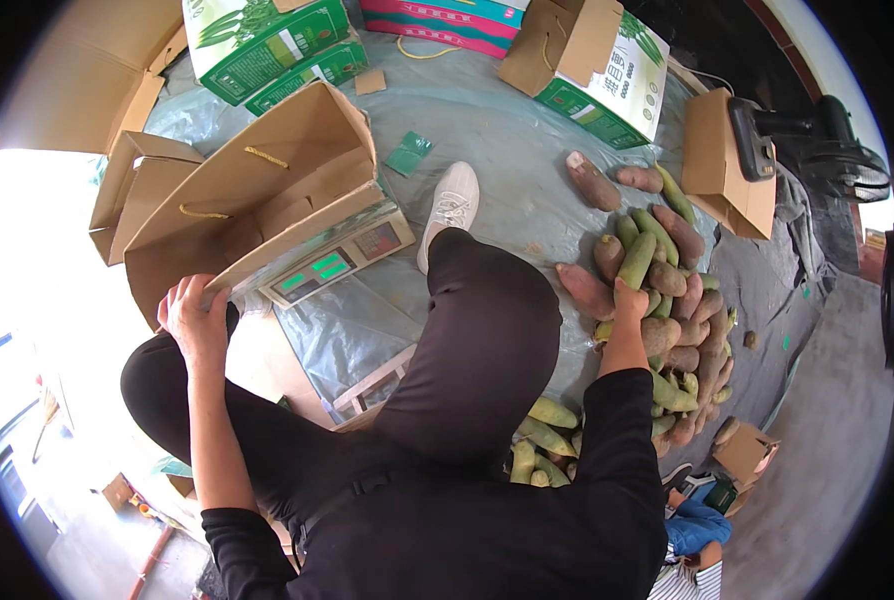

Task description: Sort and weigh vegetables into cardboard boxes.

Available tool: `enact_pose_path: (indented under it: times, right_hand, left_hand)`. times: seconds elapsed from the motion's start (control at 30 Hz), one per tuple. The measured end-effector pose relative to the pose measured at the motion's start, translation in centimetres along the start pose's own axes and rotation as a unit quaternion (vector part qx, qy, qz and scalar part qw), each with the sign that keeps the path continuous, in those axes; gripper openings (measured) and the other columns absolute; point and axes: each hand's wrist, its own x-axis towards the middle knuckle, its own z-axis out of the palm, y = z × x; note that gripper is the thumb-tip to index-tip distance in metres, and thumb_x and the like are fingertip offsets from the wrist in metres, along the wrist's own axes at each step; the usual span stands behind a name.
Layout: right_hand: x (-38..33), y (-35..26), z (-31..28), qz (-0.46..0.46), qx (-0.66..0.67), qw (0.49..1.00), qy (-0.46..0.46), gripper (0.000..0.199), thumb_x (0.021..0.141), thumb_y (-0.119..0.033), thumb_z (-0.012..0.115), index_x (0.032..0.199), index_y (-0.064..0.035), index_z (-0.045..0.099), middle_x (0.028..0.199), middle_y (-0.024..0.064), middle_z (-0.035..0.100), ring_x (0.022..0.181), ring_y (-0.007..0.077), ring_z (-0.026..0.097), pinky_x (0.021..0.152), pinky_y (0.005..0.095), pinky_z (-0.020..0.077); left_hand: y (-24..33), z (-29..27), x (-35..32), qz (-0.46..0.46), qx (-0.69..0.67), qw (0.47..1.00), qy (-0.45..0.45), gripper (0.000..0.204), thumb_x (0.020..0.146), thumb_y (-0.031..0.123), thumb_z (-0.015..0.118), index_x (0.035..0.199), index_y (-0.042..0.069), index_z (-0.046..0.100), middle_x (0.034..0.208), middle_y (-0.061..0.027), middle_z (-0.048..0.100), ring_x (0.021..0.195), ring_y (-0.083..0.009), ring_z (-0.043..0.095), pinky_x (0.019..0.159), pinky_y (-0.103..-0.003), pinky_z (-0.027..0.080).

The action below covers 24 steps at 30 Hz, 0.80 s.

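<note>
Left hand [195, 312]: lay at left of centre, fingers curled over the lower edge of the box [257, 200]; closed on the cardboard, thumb hidden.
Right hand [629, 300]: lay at right of centre, reaching into the heap [667, 300]; fingers closed down among the tubers, though which one they gripped could not be told (the fingertips were hidden).
Box: open brown carton with a cord handle, in the upper left of the frame, tipped with its mouth toward the lower left; it rested on the scale [339, 258].
Scale: flat, with green display windows, just left of the knee and under the box's near edge.
Heap: reddish-brown and green tubers, filling the right of the frame and running from upper right to lower centre; most long axes ran roughly up the frame.
Key relation: heap to the right, box to the left, well apart, with the leg [477, 340] between them; the right hand was the nearer to the tubers, the left to the box.
Ground: grey plastic sheet [487, 130], with printed cartons along the top of the frame.
</note>
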Motion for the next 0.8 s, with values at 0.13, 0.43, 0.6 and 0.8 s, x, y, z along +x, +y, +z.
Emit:
enact_pose_path:
  times: [0.13,0.43,0.6,0.8]
  right_hand:
    - [1.3,0.0,0.3,0.117,0.217,0.967,-0.064,0.05,0.068,-0.033,0.078,0.099,0.001,0.061,0.084,0.0079,0.064,0.069,0.0208,0.059,0.06,0.036,0.0442]
    - [-10.0,-12.9,-5.1,-0.035,0.379,0.851,-0.362,0.035,0.075,-0.026,0.073,0.1,-0.0058,0.061,0.093,0.0026,0.061,0.081,0.0143,0.055,0.068,0.0287,0.0428]
    - [-20.4,-26.4,-11.2,-0.321,0.26,0.803,-0.429,0.042,0.073,-0.017,0.071,0.109,0.0015,0.059,0.099,0.0061,0.061,0.093,0.0135,0.055,0.085,0.0255,0.0406]
    - [-35.2,-37.9,-13.5,-0.533,0.078,0.674,-0.506,0.046,0.067,-0.022,0.075,0.104,0.0019,0.063,0.09,0.0064,0.064,0.081,0.0136,0.059,0.072,0.0274,0.0468]
  left_hand:
    - [0.2,0.1,0.0,0.021,-0.011,1.0,0.02,0.016,0.071,0.015,0.069,0.085,0.009,0.064,0.087,-0.0028,0.062,0.096,-0.0222,0.056,0.096,-0.039,0.03]
    - [-0.3,-0.3,-0.3,0.044,-0.016,0.996,0.072,0.013,0.07,0.014,0.071,0.08,0.01,0.063,0.081,-0.0026,0.061,0.088,-0.0223,0.056,0.092,-0.04,0.033]
    - [-0.5,0.0,-0.2,0.036,-0.019,0.997,0.068,0.014,0.069,0.012,0.071,0.08,0.01,0.063,0.081,-0.002,0.062,0.085,-0.0219,0.056,0.09,-0.039,0.034]
    - [-1.0,0.0,-0.1,0.058,-0.033,0.994,0.081,0.015,0.068,0.013,0.071,0.081,0.01,0.062,0.08,-0.002,0.061,0.084,-0.0221,0.056,0.088,-0.04,0.034]
